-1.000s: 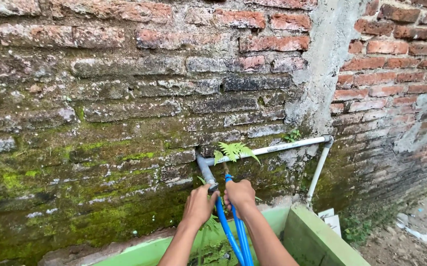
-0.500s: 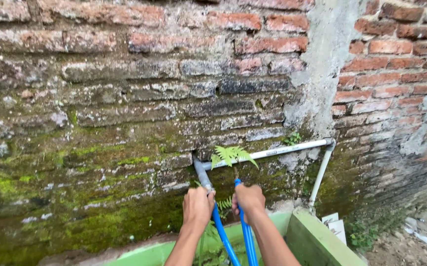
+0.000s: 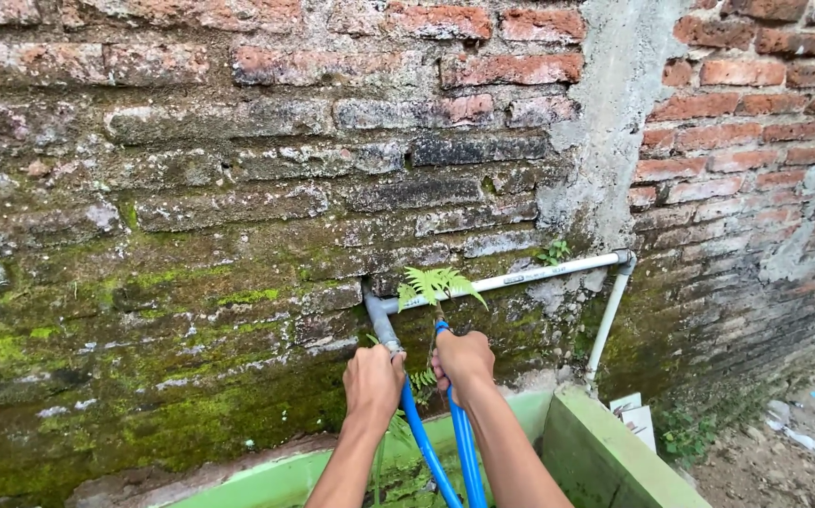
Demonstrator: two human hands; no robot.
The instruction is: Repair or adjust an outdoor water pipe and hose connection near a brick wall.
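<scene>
A grey pipe (image 3: 378, 318) comes out of the mossy brick wall and bends downward. My left hand (image 3: 373, 382) is closed around its lower end, where a blue hose (image 3: 419, 439) joins it. My right hand (image 3: 465, 361) grips a second run of blue hose (image 3: 464, 452), whose looped top shows just above my fingers. Both hose lengths hang down between my forearms. A small fern (image 3: 434, 281) grows from the wall right above my hands.
A white pipe (image 3: 539, 273) runs right along the wall to an elbow (image 3: 625, 259), then drops down. A green-painted concrete basin (image 3: 605, 456) lies below my hands. The brick wall (image 3: 238, 188) is mossy. Dirt ground with litter (image 3: 793, 442) lies at right.
Both hands have stayed on the pipe end and the hose. My right hand lifted slightly toward the fern, and the view shifted a little.
</scene>
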